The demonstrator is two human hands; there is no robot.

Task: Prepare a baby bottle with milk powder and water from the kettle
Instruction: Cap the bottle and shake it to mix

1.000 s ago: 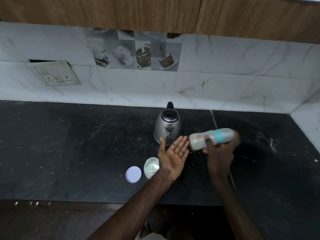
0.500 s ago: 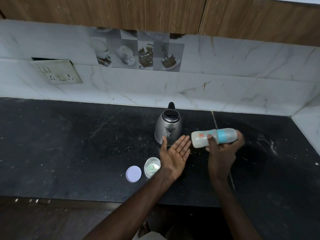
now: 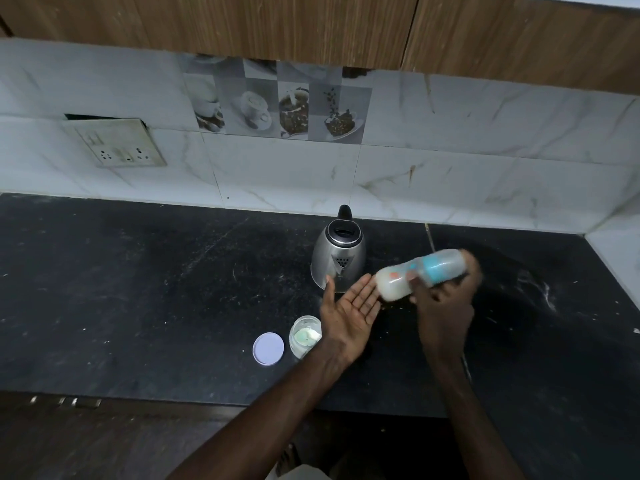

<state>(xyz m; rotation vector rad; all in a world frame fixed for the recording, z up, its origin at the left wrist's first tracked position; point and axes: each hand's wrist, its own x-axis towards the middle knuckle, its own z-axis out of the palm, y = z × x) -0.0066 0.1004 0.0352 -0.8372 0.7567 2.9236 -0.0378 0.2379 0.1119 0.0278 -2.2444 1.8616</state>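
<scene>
Kettle (image 3: 338, 258): upright on the black countertop (image 3: 138, 289), close to the tiled back wall (image 3: 450, 161). A long stretch of counter runs to its left, and a shorter one to its right ends at the side-wall corner.

In front of the kettle, toward the counter's front edge, a small clear jar (image 3: 304, 336) holds pale powder. Its round lid (image 3: 268, 348) lies flat just beside it, farther left.

Right-front of the kettle, the right hand (image 3: 443, 299) grips the baby bottle (image 3: 420, 273), which is tilted near level, blurred, with milky contents.

The left hand (image 3: 353, 310) is palm up with fingers straight at the bottle's base. Whether they touch cannot be told.
</scene>
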